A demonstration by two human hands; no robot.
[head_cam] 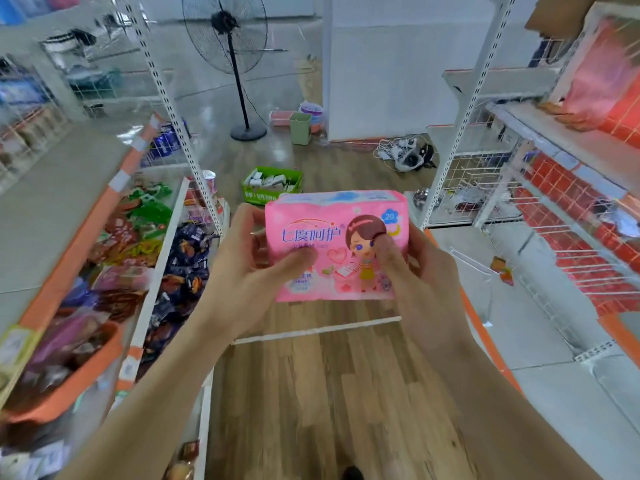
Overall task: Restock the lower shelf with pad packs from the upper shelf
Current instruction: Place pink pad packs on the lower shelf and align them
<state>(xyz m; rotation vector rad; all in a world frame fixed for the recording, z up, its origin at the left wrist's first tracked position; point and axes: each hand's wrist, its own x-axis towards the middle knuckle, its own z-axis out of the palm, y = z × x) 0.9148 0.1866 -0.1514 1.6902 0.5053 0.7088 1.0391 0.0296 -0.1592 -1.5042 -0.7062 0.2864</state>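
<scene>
**Lighting and image quality: bright, even light; heavy smear at the margins**

Illumination is bright, diffuse and even, and shadows are faint. Pale glare streaks the glossy grey floor point(214, 109) beside the pedestal fan point(225, 32). The pink pad pack point(332, 244) at centre is the sharpest item and its print is legible. The left hand point(242, 268) and right hand point(422, 282) gripping it are slightly soft. Motion blur smears the snack packets point(145, 216) toward the left edge and the red packs point(568, 209) toward the right edge. Wide-angle distortion tilts the perforated upright point(162, 98) and stretches detail toward the corners.
</scene>
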